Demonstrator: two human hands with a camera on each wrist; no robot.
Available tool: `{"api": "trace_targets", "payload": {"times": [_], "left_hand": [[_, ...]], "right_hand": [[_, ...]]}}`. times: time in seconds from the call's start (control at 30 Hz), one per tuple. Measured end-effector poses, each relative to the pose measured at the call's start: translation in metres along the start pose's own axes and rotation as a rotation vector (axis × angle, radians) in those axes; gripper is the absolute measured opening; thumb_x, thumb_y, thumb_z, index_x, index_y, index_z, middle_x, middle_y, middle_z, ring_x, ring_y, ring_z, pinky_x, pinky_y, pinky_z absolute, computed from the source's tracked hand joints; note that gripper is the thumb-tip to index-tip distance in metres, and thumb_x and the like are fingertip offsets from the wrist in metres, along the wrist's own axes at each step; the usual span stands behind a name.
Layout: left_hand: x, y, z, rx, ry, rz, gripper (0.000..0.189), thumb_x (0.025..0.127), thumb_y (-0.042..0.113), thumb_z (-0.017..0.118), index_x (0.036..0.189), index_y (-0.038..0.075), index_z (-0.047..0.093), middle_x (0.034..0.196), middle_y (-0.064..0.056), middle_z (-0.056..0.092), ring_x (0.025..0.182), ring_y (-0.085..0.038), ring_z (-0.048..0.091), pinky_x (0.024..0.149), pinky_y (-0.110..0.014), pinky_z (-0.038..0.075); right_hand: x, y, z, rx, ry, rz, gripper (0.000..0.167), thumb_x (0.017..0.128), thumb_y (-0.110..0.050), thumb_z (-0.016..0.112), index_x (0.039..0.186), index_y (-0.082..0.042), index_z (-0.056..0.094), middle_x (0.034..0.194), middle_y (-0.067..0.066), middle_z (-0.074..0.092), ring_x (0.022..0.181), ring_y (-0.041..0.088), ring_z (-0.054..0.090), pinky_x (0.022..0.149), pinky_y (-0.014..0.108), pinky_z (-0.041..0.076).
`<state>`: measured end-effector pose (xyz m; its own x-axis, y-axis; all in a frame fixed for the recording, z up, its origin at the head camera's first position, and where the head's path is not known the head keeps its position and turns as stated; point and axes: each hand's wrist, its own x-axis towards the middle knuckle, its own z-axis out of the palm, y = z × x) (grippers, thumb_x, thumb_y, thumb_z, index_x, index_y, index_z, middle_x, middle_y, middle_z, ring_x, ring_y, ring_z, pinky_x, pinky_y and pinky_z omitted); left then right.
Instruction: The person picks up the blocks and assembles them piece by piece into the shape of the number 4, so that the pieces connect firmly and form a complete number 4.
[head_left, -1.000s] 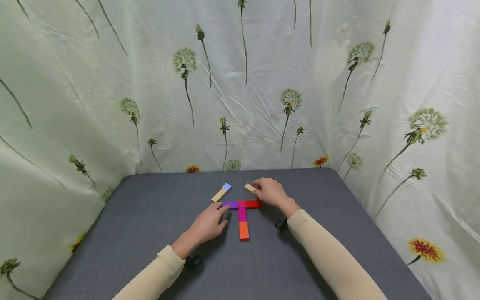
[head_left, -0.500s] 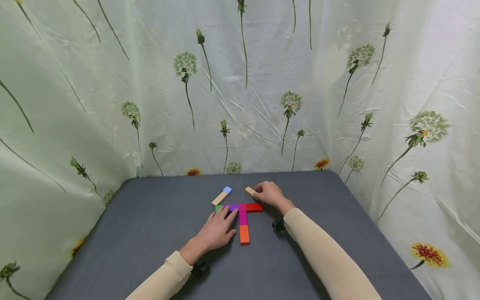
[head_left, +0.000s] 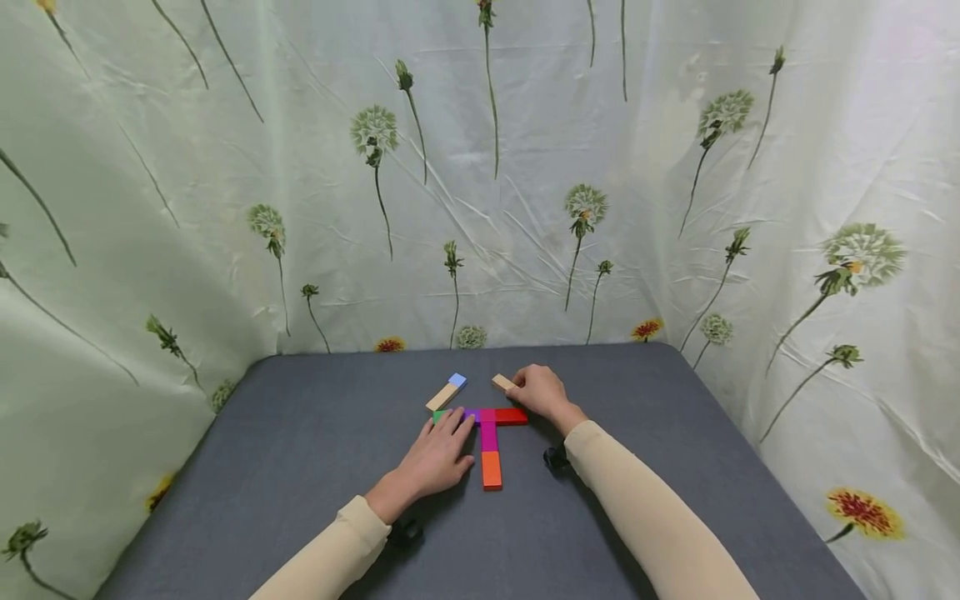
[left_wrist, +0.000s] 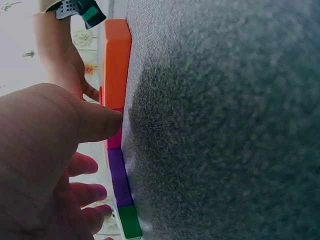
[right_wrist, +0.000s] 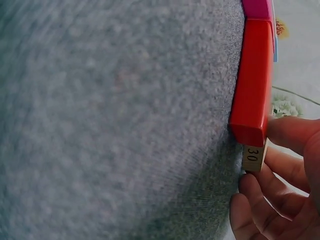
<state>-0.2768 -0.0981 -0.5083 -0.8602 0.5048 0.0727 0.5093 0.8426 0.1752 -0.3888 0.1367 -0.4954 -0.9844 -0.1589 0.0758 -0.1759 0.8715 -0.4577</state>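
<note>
Flat coloured blocks form a T in the head view. Its top bar runs from a green block and a purple block on the left to a red block on the right. Down the stem are a magenta block and an orange block. My left hand lies over the bar's left part, fingers stretched across the green and purple blocks. Behind the red block, my right hand pinches a plain wooden block between thumb and fingers; its end reads "30" in the right wrist view.
Just behind the green block, a slanted wooden piece has a blue block at its far end. All lie on a dark grey table. A curtain printed with flowers encloses the back and sides.
My left hand has slid to the right along the bar, uncovering the green block. The right hand stays at the wooden block, almost still. The head view has shifted slightly.
</note>
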Motion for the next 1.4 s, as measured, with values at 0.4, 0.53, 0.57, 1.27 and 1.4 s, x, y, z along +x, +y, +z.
{"api": "trace_targets", "payload": {"times": [0.4,0.53,0.57,1.27,1.4], "left_hand": [[0.0004,-0.0013,-0.0012,0.008,-0.044,-0.023,0.071,0.096,0.039,0.066,0.155,0.009,0.040,0.158,-0.015,0.035,0.145,-0.033,0.032,0.113,-0.060,0.024],[0.0017,-0.0020,-0.0004,0.032,-0.041,-0.012,0.069,0.096,0.039,0.066,0.154,0.010,0.042,0.158,-0.015,0.037,0.144,-0.032,0.034,0.113,-0.059,0.025],[0.0023,-0.0023,0.0000,0.040,-0.038,-0.009,0.069,0.096,0.039,0.066,0.154,0.010,0.042,0.157,-0.015,0.037,0.144,-0.032,0.034,0.113,-0.059,0.026],[0.0077,0.0035,-0.0045,0.082,-0.012,-0.008,0.063,0.093,0.032,0.071,0.147,0.008,0.051,0.150,-0.016,0.047,0.137,-0.031,0.044,0.109,-0.052,0.037],[0.0079,0.0036,-0.0070,0.073,-0.019,-0.009,0.061,0.094,0.030,0.070,0.148,0.008,0.051,0.150,-0.016,0.047,0.136,-0.031,0.046,0.107,-0.050,0.040]], "right_hand": [[0.0017,-0.0007,0.0024,0.053,-0.004,0.011,0.013,0.088,-0.028,0.078,0.092,-0.016,0.078,0.085,-0.002,0.068,0.069,0.016,0.058,0.065,0.035,0.049],[0.0023,-0.0018,0.0010,0.073,-0.009,0.022,0.012,0.086,-0.026,0.080,0.090,-0.015,0.078,0.083,-0.002,0.068,0.070,0.016,0.058,0.066,0.035,0.049],[0.0027,-0.0020,0.0008,0.077,-0.009,0.024,0.011,0.086,-0.025,0.080,0.090,-0.015,0.078,0.082,-0.002,0.067,0.070,0.017,0.058,0.066,0.035,0.049],[0.0023,-0.0036,-0.0043,0.245,-0.066,0.067,0.009,0.089,-0.016,0.077,0.093,-0.008,0.076,0.087,0.002,0.069,0.075,0.018,0.060,0.066,0.033,0.050],[0.0002,-0.0012,-0.0042,0.301,-0.060,0.090,0.012,0.088,-0.016,0.077,0.096,-0.007,0.074,0.087,0.004,0.067,0.072,0.019,0.059,0.064,0.033,0.050]]}}
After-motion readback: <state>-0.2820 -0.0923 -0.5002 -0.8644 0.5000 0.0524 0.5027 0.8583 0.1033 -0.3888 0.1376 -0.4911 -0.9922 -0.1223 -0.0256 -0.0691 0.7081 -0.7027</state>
